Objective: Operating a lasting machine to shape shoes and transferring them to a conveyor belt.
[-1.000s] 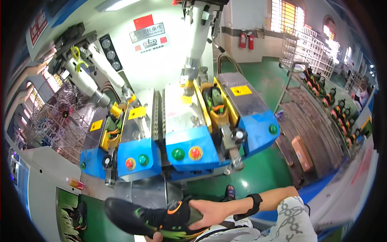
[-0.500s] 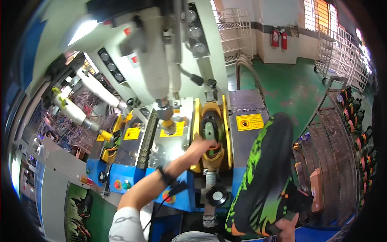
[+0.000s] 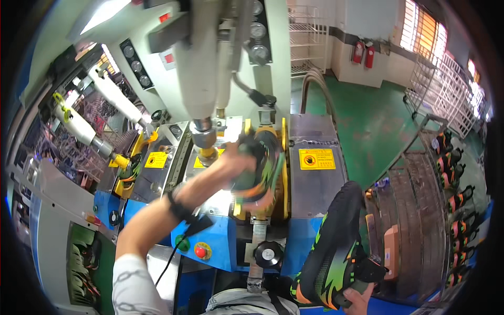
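Observation:
My left hand, blurred by motion, is closed on the upper part of a black, green and orange sports shoe. That shoe is tilted over the yellow cradle of the pressing machine. Low at the right, my right hand grips a second shoe of the same colours near its collar, around a grey-green part that looks like a shoe last. This shoe is held with its toe pointing up and away from me. A pressing arm with a yellow-tipped end hangs beside my left hand.
Blue control boxes with a red button and a black round knob lie nearest me. A rack at the right has several shoes along its far side. More yellow-tipped arms stand at the left. White wire carts stand behind.
My left hand has raised the shoe out of the yellow cradle, where it lay before. The second shoe in my right hand has come lower and nearer to me. The view has shifted slightly.

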`<action>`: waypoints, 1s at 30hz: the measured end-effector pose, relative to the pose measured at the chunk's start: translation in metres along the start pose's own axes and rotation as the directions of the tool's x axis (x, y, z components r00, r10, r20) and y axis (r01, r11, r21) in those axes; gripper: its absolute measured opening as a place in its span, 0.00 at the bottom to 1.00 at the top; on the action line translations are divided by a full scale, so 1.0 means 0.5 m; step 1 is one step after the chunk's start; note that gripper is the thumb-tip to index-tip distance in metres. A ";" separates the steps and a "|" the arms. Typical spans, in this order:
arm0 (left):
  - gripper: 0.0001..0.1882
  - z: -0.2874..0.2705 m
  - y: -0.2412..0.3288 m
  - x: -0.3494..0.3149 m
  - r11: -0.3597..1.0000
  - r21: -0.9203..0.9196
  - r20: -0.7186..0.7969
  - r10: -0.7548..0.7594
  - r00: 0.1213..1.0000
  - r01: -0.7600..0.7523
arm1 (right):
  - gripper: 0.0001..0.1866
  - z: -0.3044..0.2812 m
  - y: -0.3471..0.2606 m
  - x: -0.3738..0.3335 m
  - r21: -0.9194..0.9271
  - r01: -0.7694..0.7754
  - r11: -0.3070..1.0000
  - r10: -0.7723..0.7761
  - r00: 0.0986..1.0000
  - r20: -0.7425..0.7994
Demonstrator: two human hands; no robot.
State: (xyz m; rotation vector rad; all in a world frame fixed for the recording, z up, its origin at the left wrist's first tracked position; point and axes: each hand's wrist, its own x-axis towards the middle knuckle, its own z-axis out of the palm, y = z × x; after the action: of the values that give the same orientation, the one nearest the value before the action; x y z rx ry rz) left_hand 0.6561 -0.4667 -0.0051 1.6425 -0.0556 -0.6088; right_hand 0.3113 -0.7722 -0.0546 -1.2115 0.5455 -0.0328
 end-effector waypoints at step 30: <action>0.22 0.032 -0.540 -0.972 0.969 -0.112 -0.891 -0.197 0.409 0.222 | 0.28 0.591 0.076 0.607 -0.847 0.439 0.301 -0.433 0.854 0.289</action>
State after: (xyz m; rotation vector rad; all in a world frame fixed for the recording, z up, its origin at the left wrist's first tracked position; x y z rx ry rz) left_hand 0.1507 -0.2496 -0.0864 1.8229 0.9750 0.1861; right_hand 0.6886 -0.5925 -0.1335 -2.4405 0.1514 -0.2359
